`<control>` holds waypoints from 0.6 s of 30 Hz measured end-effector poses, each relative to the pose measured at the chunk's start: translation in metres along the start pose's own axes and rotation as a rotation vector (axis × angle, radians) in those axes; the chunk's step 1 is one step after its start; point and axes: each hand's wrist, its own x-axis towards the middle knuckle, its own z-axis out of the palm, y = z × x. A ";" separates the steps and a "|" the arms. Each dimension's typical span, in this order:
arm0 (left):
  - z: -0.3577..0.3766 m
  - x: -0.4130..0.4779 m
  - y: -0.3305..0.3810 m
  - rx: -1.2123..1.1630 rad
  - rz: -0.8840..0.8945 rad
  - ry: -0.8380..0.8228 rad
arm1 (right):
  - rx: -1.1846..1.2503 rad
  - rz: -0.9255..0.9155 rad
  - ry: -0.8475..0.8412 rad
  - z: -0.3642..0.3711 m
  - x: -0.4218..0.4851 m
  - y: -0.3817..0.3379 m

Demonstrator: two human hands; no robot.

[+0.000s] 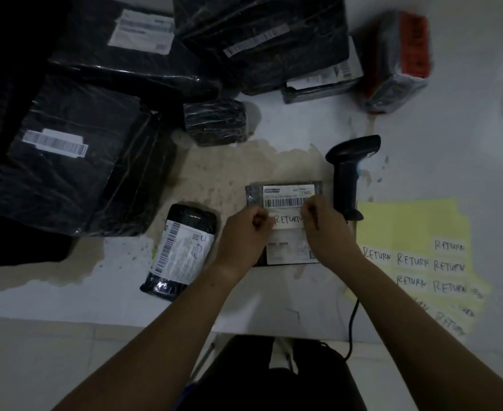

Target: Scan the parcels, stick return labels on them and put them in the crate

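Observation:
A small dark parcel (285, 191) with a white shipping label lies flat in front of me on the table. A white sticker reading RETURN (287, 220) sits over its label. My left hand (244, 232) pinches the sticker's left end and my right hand (324, 226) pinches its right end, both with curled fingers. A black handheld scanner (346, 170) lies just right of the parcel. Yellow backing sheets with more RETURN stickers (416, 259) lie to the right. The crate is not in view.
Another small black parcel (179, 253) lies to the left of my left hand. Several larger black-wrapped parcels (66, 161) fill the back and left of the white table (452, 143). A red-topped wrapped packet (398, 63) stands at the back right. The scanner cable (352, 327) hangs over the front edge.

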 end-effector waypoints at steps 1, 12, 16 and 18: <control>0.000 0.000 0.001 0.036 0.028 0.007 | -0.003 0.012 0.013 0.000 0.000 -0.001; 0.009 -0.001 0.000 0.275 0.211 0.051 | -0.019 -0.035 0.186 0.005 -0.012 -0.003; 0.010 -0.001 -0.001 0.274 0.222 0.058 | -0.074 -0.080 0.141 0.008 -0.010 0.006; 0.009 -0.001 -0.002 0.254 0.189 0.060 | -0.089 -0.109 0.155 0.012 -0.009 0.010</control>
